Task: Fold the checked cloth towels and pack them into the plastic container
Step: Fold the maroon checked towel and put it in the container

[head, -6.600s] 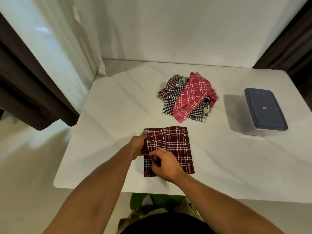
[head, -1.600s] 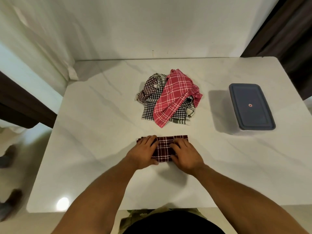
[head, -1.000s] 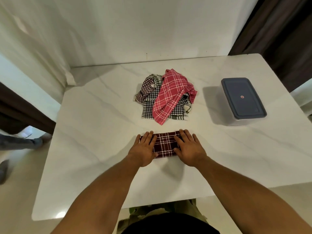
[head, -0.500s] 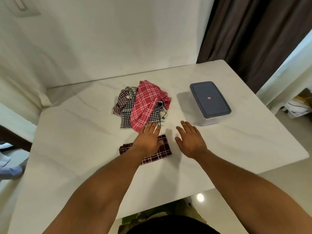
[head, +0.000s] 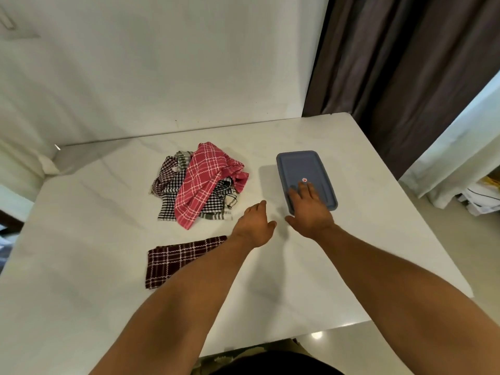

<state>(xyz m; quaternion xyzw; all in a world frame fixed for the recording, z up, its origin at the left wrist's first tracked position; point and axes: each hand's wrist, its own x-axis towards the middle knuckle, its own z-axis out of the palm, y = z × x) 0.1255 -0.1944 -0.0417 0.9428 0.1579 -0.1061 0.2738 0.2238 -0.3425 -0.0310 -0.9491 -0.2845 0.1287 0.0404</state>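
From my remote seat I look down on a white, faintly veined table (head: 94, 212) pushed into a corner against a plain white wall (head: 162, 63). A dark brown curtain (head: 405, 63) hangs behind its far right corner, and a pale drape (head: 465, 125) falls beside that. Pale glossy floor (head: 446, 253) shows past the right edge, and the white clutter lying there is too small for me to identify. The folded maroon checked towel (head: 178, 259) lies flat near the front of the table, partly hidden by my left forearm, with neither hand touching it. Farther back sits a loose pile of checked towels (head: 173, 190), a red-and-white one (head: 203, 185) draped on top. To the right of the pile stands the plastic container (head: 319, 185), its blue-grey lid (head: 297, 163) on and bearing a small red mark (head: 304, 180). My right hand (head: 308, 209) reaches over the near end of the lid, fingers (head: 303, 189) straight and spread, gripping nothing. I cannot tell whether they press on the lid or float just above it. My left hand (head: 254, 226) hangs over bare table between the pile and the container, fingers loosely curled and empty.
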